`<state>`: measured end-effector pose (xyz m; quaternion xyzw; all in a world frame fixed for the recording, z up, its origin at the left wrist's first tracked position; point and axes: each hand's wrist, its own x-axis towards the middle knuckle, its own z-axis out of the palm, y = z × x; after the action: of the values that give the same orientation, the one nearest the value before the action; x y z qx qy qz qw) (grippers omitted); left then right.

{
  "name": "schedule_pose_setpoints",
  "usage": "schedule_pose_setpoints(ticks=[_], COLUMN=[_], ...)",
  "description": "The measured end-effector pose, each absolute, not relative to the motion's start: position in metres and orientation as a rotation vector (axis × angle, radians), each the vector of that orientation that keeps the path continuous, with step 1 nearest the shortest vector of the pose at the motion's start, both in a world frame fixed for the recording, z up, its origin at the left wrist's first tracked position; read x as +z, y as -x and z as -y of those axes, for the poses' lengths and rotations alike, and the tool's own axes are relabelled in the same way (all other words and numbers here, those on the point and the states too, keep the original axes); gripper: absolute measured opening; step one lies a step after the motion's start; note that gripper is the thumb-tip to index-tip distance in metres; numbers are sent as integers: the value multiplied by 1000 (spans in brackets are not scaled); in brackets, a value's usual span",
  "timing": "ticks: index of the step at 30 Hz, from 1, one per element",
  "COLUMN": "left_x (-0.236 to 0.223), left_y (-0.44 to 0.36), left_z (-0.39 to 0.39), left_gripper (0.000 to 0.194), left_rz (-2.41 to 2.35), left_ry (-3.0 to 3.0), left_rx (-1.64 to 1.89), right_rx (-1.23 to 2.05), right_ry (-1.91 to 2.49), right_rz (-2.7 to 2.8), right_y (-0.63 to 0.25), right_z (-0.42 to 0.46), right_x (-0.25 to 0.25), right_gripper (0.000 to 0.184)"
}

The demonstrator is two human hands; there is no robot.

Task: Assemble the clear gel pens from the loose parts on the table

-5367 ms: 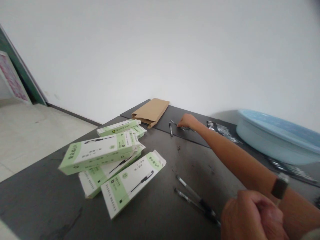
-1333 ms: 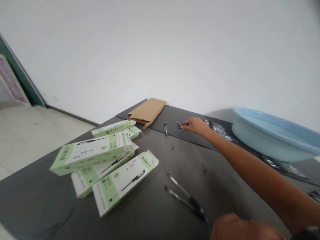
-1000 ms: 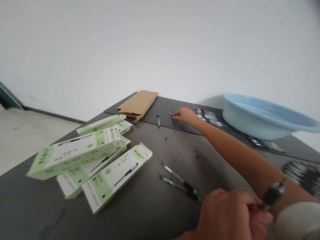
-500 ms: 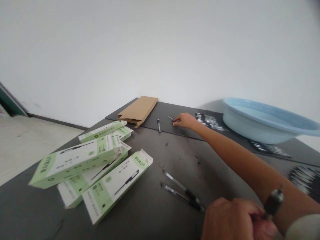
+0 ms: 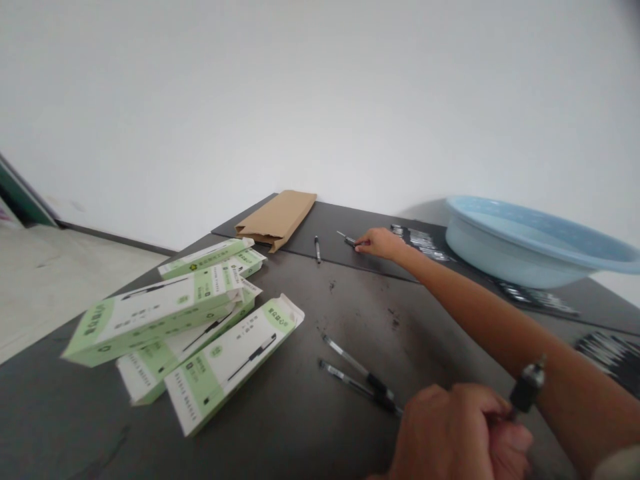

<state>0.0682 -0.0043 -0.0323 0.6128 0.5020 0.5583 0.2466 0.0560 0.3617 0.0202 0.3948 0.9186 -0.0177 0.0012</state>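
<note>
My right arm stretches across the dark table to its far part. There my right hand lies with fingers pinched on the end of a pen that rests on the surface. My left hand is a closed fist at the bottom edge, and a dark pen end sticks out of it. Two black gel pens lie side by side just left of that fist. A single pen lies left of my right hand.
Several green and white pen boxes are piled at the left. A flat brown paper bag lies at the far edge by the white wall. A light blue basin stands at the right, with rows of pens beside and before it.
My right hand has shifted slightly to the right with the far pen pinched in it. My left fist stays closed at the bottom; the view has swung a little.
</note>
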Motion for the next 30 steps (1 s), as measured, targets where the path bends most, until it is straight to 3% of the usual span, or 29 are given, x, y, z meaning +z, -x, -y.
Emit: schedule_pose_setpoints(ticks=[9,24,30], left_x=[1,-20,-34], left_y=[-33,-51,-68], left_z=[1,3,3], left_gripper=[13,23,18], left_rz=[-1042,-1183,-1342], left_ry=[-1746,-1639,-1553], left_rx=[1521,1541,1540], right_rx=[-165,-245,-266], right_ry=[-1302,-1236,-1202], right_rz=[-2886,-2966,-2991], right_y=[-53,-43,-45], right_z=[-367,-369,-369], right_x=[14,7,5], right_gripper=[33,31,31])
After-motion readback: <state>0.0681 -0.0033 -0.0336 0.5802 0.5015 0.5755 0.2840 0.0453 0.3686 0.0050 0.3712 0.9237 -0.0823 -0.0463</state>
